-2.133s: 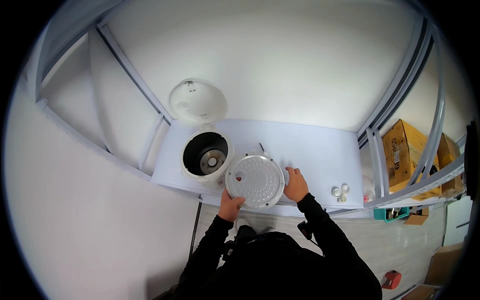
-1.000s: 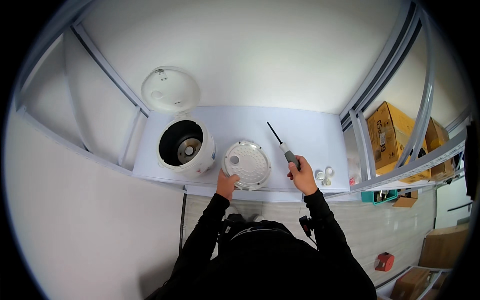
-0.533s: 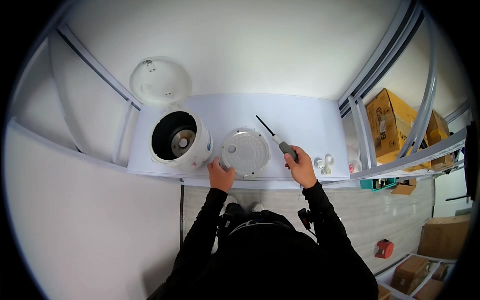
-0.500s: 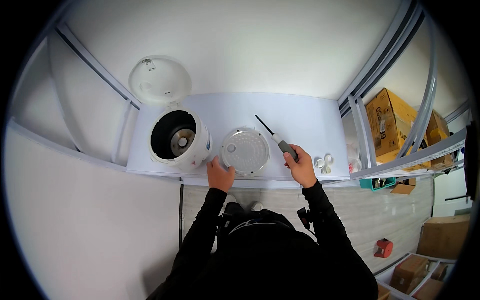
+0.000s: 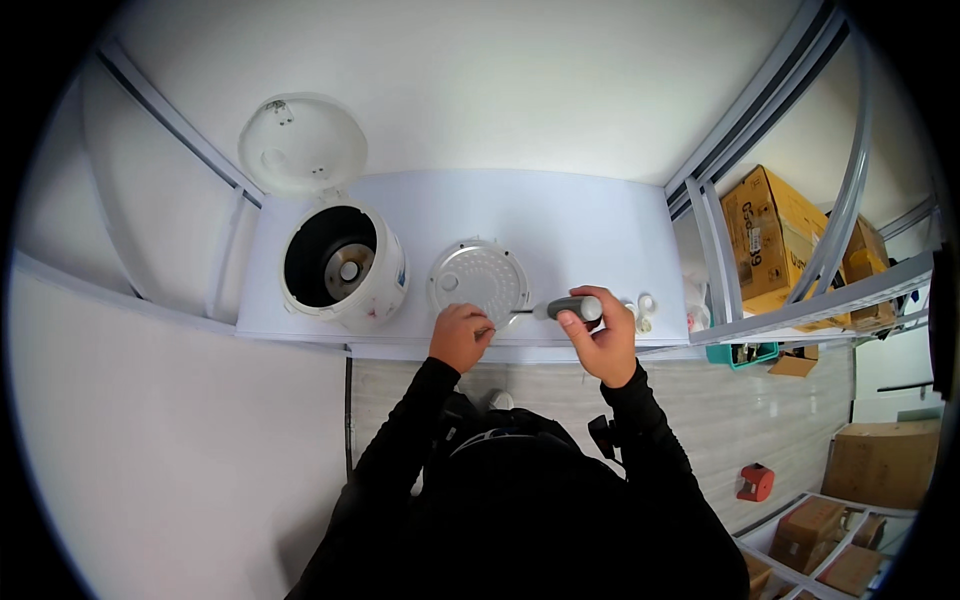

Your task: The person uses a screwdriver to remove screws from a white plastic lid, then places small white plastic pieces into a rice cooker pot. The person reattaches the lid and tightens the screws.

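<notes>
My right hand (image 5: 608, 345) is wrapped round a screwdriver (image 5: 572, 309) with a grey handle, its shaft pointing left. My left hand (image 5: 460, 337) is closed in a pinch at the near edge of a round metal plate (image 5: 482, 275), close to the screwdriver's tip. Whatever the left fingers hold is too small to make out. The plate has a round hole and rows of small perforations, and lies flat on the white table (image 5: 560, 225). To its left stands a white rice cooker (image 5: 385, 285) without its inner pot, its lid (image 5: 305, 145) raised.
Several small white round pieces (image 5: 645, 315) lie right of my right hand. Cardboard boxes (image 5: 765, 235) stand beyond the frame post on the right, with a teal bin (image 5: 745, 355) below them. A red object (image 5: 756, 482) sits on the floor.
The screwdriver has swung from pointing away to pointing left, its tip now near my left fingers. My left hand has moved right onto the plate's near edge and closed into a pinch.
</notes>
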### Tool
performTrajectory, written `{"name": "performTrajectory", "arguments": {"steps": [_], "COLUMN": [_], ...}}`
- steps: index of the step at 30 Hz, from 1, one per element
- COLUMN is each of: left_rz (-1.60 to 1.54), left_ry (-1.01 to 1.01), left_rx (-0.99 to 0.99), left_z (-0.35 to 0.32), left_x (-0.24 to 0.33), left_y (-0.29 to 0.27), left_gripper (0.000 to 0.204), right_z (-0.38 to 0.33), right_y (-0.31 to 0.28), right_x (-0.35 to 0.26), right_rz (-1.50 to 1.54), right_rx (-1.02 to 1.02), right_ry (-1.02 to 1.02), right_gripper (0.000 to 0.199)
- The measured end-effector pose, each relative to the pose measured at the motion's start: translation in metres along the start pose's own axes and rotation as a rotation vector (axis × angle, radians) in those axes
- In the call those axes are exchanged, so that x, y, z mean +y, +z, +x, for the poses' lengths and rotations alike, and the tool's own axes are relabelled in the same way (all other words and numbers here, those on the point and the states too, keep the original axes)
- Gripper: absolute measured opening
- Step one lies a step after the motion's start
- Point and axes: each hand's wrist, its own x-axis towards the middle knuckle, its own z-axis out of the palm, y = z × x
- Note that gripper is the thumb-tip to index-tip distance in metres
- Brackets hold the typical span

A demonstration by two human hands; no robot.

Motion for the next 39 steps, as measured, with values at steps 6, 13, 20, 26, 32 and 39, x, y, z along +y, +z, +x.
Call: {"name": "performTrajectory", "arguments": {"steps": [6,13,20,26,32,39], "left_rz": [-0.013,0.014,-0.002,0.040,0.055,0.055], "left_ry": [0.074,-0.007,-0.069,-0.081,-0.088,-0.083], "left_rx": [0.028,0.036,0.027,0.028,0.017,0.001], "left_z": [-0.004,-0.012,-0.014,-0.013,-0.014,-0.014], "left_x": [-0.001,0.000,-0.006,-0.005,-0.005,-0.004], "left_y": [0.006,0.009,0.016,0.017,0.017,0.016], "left_gripper": [0.009,0.011,0.013,0.014,0.015,0.014], "right_z": [0.000,0.000,0.002,0.001,0.003,0.006], "right_y": [0.018,0.028,0.036,0.035,0.037,0.039], "right_x": [-0.009,-0.012,-0.009,-0.009,-0.009,-0.009], "right_rz": [-0.173,-0.233,-0.254,-0.239,-0.242,-0.283], "right_rx": [-0.123,-0.185,-0.208,-0.205,-0.201,-0.225], "right_ry": [-0.102,-0.053,-0.102,-0.102,-0.156,-0.115], "right_gripper": [0.035,0.040,0.040,0.039,0.039,0.038]}}
